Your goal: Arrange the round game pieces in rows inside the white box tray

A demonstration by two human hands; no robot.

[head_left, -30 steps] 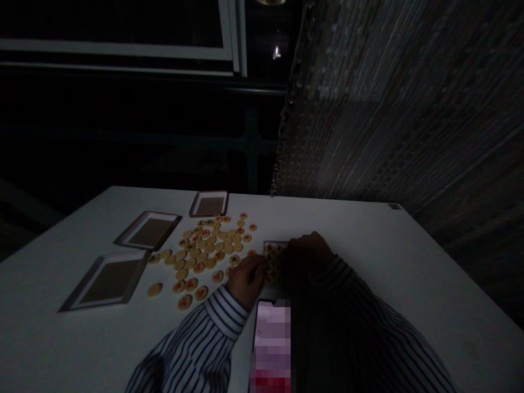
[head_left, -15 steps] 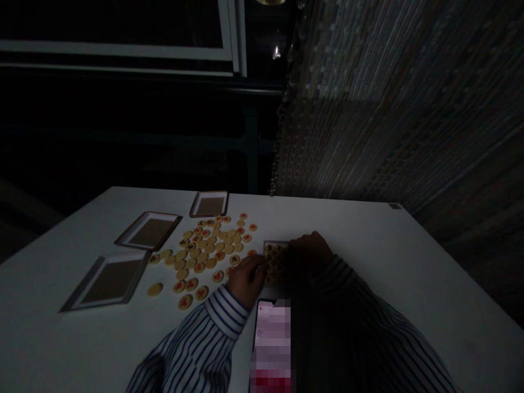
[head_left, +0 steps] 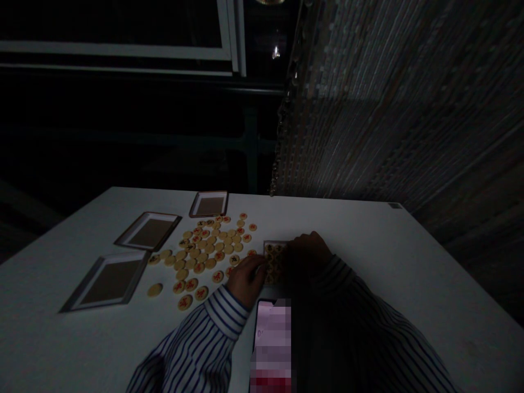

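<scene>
A shallow box stands before me, with xiangqi pieces in rows inside it, dark characters facing up. At its left side is my left hand, fingers curled closed against the edge. My right hand lies at the box's far right side, closed too, its fingertips lost in deep shadow. That shadow also covers the right part of the box. Left of my hands, many loose round xiangqi pieces are scattered, some showing red or black characters, others blank side up.
Three shallow box parts, a near one, a middle one and a far one, lie to the left on the white table. A lit phone lies just in front of me. A string curtain hangs beyond the right.
</scene>
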